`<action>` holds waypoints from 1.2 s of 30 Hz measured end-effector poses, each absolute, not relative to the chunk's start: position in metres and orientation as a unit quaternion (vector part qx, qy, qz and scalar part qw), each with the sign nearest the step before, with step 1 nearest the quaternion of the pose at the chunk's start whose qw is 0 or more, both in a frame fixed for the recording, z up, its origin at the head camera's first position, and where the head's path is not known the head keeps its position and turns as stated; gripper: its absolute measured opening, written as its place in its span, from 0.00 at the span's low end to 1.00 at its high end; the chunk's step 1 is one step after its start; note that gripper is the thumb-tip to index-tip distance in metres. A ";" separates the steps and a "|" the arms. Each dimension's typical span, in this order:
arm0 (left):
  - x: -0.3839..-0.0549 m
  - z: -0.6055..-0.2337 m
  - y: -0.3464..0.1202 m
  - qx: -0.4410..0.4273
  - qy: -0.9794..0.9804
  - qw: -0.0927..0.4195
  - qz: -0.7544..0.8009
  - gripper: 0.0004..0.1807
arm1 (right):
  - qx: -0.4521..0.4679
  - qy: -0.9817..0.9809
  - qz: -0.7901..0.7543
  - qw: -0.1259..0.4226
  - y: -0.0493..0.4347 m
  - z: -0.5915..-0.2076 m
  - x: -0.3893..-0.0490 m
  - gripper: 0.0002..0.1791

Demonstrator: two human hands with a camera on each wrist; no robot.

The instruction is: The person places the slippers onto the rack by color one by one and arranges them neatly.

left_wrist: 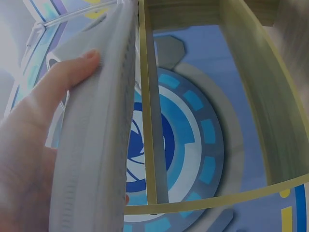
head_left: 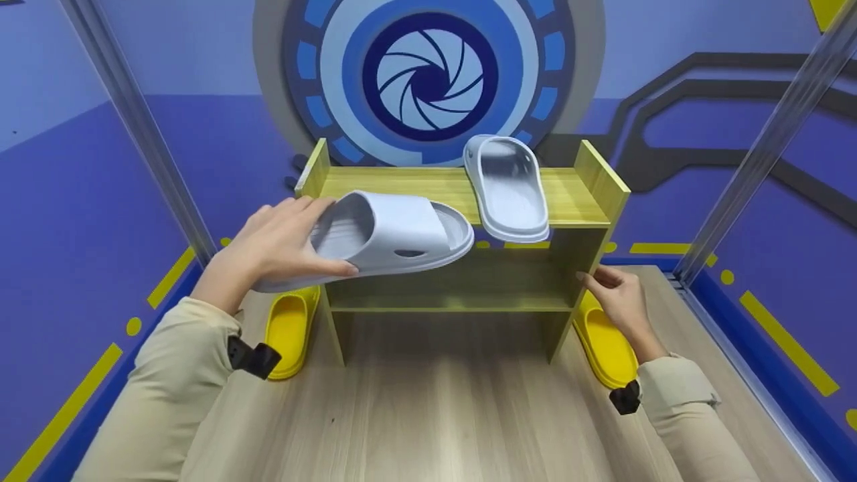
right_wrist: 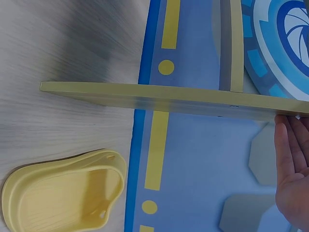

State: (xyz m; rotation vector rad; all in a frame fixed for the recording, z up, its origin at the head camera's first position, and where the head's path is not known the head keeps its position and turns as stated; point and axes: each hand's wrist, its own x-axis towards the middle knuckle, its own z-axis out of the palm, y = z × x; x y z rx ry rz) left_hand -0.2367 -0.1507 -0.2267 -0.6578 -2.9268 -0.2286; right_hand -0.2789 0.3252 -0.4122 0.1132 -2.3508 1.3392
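Note:
A light grey slide slipper [head_left: 410, 224] is held sideways by my left hand [head_left: 268, 244], in front of the upper shelf's left part. My thumb lies along its near side and the fingers go round the heel; its toe points right. The left wrist view shows the thumb on the side of the slipper [left_wrist: 91, 130]. A second grey slipper [head_left: 514, 194] rests on the top of a small wooden shoe rack [head_left: 402, 181], right of centre, its heel-end opening facing me. With its fingertips my right hand [head_left: 619, 298] touches the outer face of the rack's right side panel [right_wrist: 169, 99].
Yellow slippers stand on the wood-grain floor: one left of the rack [head_left: 289, 335], one right of it [head_left: 606, 341], partly behind my right hand. A lower shelf [head_left: 448, 302] spans the rack. Behind is a blue patterned wall [head_left: 201, 154]; metal posts [head_left: 140, 120] rise at both sides.

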 end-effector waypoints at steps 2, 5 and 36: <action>-0.240 -0.226 -0.150 -0.212 -0.972 0.063 -0.075 0.55 | 0.045 -0.846 0.485 0.218 0.326 -0.413 -0.279 0.25; -0.244 -0.224 -0.149 -0.202 -0.975 0.059 -0.078 0.55 | 0.049 -0.842 0.488 0.223 0.325 -0.413 -0.280 0.24; -0.274 -0.221 -0.092 -0.051 -0.994 0.070 -0.064 0.49 | 0.044 -0.847 0.484 0.215 0.325 -0.412 -0.278 0.25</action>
